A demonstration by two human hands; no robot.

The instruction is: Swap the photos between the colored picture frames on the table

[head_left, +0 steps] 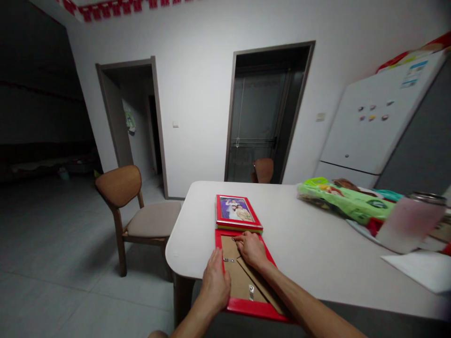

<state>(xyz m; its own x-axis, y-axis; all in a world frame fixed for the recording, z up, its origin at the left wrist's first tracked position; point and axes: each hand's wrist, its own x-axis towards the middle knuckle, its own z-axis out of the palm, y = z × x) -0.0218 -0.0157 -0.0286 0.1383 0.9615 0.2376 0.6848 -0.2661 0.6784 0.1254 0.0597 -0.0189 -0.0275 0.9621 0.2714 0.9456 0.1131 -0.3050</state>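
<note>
A red picture frame (252, 307) lies back side up at the table's near edge, its brown backing board (234, 277) showing with small metal hangers and a fold-out stand. My left hand (215, 280) grips the frame's left edge, fingers along the outside. Over the upper part of the backing, my right hand (252, 252) is closed, with its fingertips at a small metal clip (233, 239) near the top edge. Just beyond, touching or nearly touching this frame, a second red frame (238, 210) lies face up with a photo of people in it.
The white table (299, 253) carries a green plastic package (347, 199), a pinkish jar with a metal lid (412, 223) and a white sheet (421, 270) on the right. A wooden chair (120, 185) stands at the left, another chair (264, 170) at the far side.
</note>
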